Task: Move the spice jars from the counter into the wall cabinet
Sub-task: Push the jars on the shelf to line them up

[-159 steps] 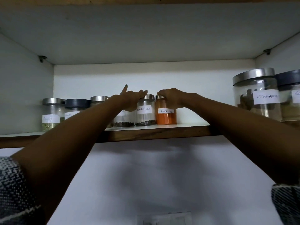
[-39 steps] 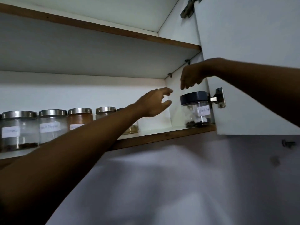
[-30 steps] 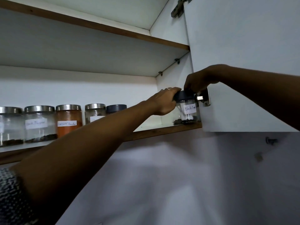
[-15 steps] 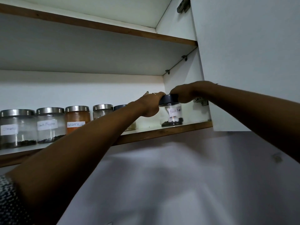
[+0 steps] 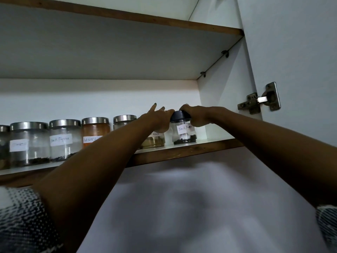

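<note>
A small glass jar labelled "Black Pepper" (image 5: 184, 133), with a dark lid, stands on the wall cabinet's lower shelf (image 5: 182, 151) near its right end. My right hand (image 5: 196, 116) grips the lid from the right. My left hand (image 5: 158, 118) presses against the jar's left side, fingers partly spread, index finger raised. Just left of it, partly behind my left hand, stands a jar labelled "Masala" (image 5: 155, 140). Further left runs a row of steel-lidded jars: a clear one (image 5: 124, 122), an orange red chilli powder jar (image 5: 94, 131), another black pepper jar (image 5: 64, 140) and a clear jar (image 5: 29, 144).
The cabinet door (image 5: 295, 66) stands open at the right, with a metal hinge (image 5: 259, 100) on the side wall. An upper shelf (image 5: 127, 17) closes the space above the jars. A white wall (image 5: 182, 207) lies below the shelf. Patterned sleeves show at the bottom corners.
Both hands have slid the dark-lidded jar left along the shelf, away from the hinge and close to the Masala jar. The view has shifted slightly.
</note>
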